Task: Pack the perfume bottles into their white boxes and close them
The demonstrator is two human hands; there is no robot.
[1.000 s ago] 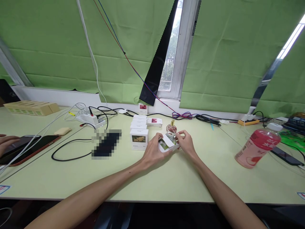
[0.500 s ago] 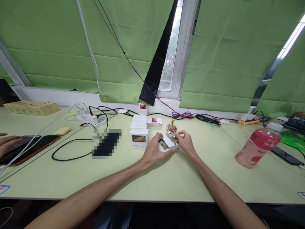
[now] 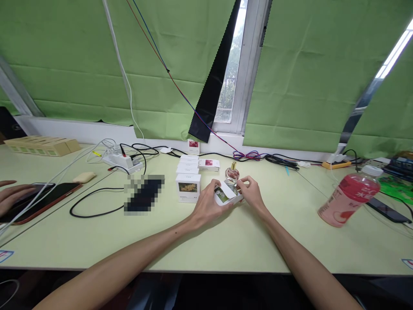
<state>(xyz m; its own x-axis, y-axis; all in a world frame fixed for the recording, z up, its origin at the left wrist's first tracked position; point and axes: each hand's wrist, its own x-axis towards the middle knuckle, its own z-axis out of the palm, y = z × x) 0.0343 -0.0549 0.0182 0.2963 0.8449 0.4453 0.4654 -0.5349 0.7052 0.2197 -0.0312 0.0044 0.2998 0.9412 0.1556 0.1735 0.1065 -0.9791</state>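
Note:
My left hand [image 3: 208, 201] is wrapped round a small white box [image 3: 222, 196] with a green picture on its face, tilted just above the table. At the box's right, open end, a round clear glass perfume bottle [image 3: 231, 187] shows partly inside. My right hand [image 3: 251, 193] is closed in a pinch at the bottle's neck end; the fingers hide part of it. Just behind stands another perfume bottle [image 3: 232, 172], pinkish with a gold top. Left of my hands is a row of white boxes [image 3: 188, 189], the front one bearing a yellow flower picture.
A white box with a pink picture [image 3: 209, 165] lies behind. At right a pink drink bottle [image 3: 350, 197] leans beside a phone [image 3: 389, 210]. A power strip [image 3: 121, 162] with cables is at left. Another person's hand [image 3: 16, 198] rests on a dark device at far left.
Hardly anything differs. Both my hands keep the same place on the box and bottle. The other person's hand at far left has shifted slightly.

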